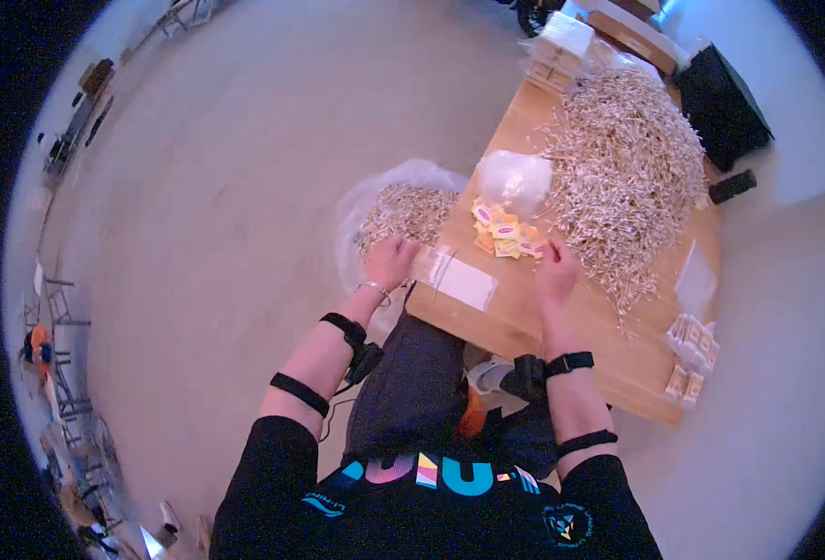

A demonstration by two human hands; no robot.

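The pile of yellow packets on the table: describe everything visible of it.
The pile of yellow packets is a loose, overlapping cluster of small, flat sachets, yellow to orange with reddish oval marks, apparently paper or film. It lies on the wooden table, beside a pale, plastic-looking bag. The right hand is at its right edge; whether it grips a packet is unclear.

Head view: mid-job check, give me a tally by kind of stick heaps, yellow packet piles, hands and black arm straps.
Stick heaps: 2 (table heap, floor heap)
Yellow packet pile: 1 (packets overlap too much to count singly)
Hands: 2 (left hand, right hand)
Black arm straps: 4
Total: 9
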